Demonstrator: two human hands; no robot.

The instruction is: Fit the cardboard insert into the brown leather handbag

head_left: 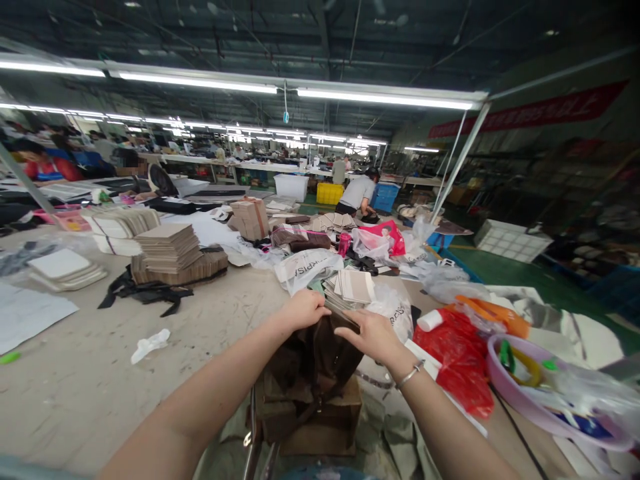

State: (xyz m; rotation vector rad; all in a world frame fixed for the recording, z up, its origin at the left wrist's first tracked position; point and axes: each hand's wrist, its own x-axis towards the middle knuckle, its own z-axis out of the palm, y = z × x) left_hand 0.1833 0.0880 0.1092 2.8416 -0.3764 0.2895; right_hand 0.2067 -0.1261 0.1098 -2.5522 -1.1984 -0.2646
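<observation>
A dark brown bag (pixel 327 350), made of a soft leather-like material, is in front of me with its straps hanging down. It rests against a brown cardboard box (pixel 345 417). My left hand (pixel 304 311) is closed, its fingers pinching the bag's upper left edge. On the other side, my right hand (pixel 373 335) grips the upper right edge, fingers over the top and thumb on the near face. Just beyond both hands lies a stack of beige rectangular pieces (pixel 353 285). What is inside the bag is hidden.
Left on the table are stacked brown boards (pixel 167 247), black strips (pixel 150 293) and a crumpled white scrap (pixel 150 345). To the right sit a red plastic bag (pixel 455 353) and a purple basin (pixel 530 407). A co-worker (pixel 356 193) bends over farther back.
</observation>
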